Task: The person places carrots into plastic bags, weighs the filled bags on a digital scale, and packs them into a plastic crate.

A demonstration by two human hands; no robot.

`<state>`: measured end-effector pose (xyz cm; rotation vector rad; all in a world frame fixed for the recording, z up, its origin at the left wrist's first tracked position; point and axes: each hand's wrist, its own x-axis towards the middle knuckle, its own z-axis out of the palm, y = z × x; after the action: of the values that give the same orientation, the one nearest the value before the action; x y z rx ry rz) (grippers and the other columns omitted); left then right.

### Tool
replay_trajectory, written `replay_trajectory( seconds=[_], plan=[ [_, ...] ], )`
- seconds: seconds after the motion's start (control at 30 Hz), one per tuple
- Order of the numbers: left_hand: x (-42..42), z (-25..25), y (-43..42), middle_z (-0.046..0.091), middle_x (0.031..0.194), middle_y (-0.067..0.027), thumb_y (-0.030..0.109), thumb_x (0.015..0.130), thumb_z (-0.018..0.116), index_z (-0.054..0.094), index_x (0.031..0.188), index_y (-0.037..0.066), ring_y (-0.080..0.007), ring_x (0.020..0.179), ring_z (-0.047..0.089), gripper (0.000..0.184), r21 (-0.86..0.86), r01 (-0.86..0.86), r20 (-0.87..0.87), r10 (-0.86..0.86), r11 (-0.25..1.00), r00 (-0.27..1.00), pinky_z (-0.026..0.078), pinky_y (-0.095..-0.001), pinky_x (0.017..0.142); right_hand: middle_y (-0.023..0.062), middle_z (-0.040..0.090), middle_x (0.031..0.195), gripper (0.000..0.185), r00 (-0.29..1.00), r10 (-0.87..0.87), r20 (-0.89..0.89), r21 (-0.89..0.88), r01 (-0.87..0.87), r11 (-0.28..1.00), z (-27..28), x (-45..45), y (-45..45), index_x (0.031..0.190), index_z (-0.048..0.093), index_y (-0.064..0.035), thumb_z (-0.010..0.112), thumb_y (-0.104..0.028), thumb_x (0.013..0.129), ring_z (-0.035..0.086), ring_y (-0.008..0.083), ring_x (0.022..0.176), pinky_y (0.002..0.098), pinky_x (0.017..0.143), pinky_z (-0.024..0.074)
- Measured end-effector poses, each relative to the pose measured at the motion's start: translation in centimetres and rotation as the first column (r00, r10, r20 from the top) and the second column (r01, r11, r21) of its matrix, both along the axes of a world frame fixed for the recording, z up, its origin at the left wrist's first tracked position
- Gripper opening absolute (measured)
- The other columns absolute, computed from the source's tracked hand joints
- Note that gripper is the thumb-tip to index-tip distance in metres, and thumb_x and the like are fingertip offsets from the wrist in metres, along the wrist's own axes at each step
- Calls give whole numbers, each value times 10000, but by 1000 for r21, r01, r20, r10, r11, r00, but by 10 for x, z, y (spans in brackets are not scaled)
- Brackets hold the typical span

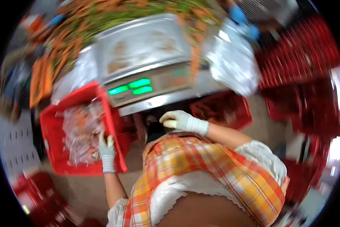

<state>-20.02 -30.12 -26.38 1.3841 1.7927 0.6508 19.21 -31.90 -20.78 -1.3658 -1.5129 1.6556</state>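
My left hand (106, 148), in a pale knit glove with a striped cuff, reaches inside the red crate (112, 126) near its right wall. Its fingers are apart beside clear plastic bags of carrots (81, 132); whether they touch a bag is unclear. My right hand (178, 121), gloved alike, hovers before my waist, below the weighing scale (155, 73). Its fingers are loosely curved, the thumb stands apart from them, and nothing shows in it. The scale has a bare, dirt-marked metal pan and lit green displays.
Loose carrots with green tops (113, 20) cover the table behind the scale. Clear plastic bags (234, 56) hang at its right edge. A second red crate (223, 109) stands below, and stacked red crates (298, 53) rise at right. Other people's blue-gloved hands (240, 17) work across the table.
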Motion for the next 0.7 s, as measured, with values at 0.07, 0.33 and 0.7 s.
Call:
replay_trajectory(
  seconds=[0.07, 0.33, 0.7],
  plan=[
    [31, 16, -14, 457, 1254, -198, 267, 867, 549, 336, 1316, -28, -287, 1109, 477, 578, -39, 31, -212, -39, 999, 976, 360, -350, 966, 152, 648, 947, 338, 994, -72, 88, -122, 82, 989, -50, 52, -27, 1058, 601, -9, 561, -234, 809, 624, 235, 833, 343, 759, 495],
    [51, 25, -63, 380, 1334, -240, 166, 792, 619, 223, 1376, -6, -342, 1198, 407, 726, 42, 119, -437, -89, 992, 895, 316, -359, 1011, 178, 634, 980, 353, 844, -206, 495, -110, 295, 949, -115, 145, -110, 1021, 626, -38, 555, -283, 778, 590, 318, 946, 379, 836, 448],
    [40, 8, -67, 468, 1263, -226, 106, 797, 598, 362, 1316, 4, -348, 1142, 463, 579, 64, 133, -434, -92, 989, 896, 353, -378, 981, 289, 555, 1064, 587, 69, -877, 476, 241, 949, 205, -96, 269, -70, 1184, 416, 53, 592, -289, 740, 522, 378, 1068, 399, 913, 410]
  ],
)
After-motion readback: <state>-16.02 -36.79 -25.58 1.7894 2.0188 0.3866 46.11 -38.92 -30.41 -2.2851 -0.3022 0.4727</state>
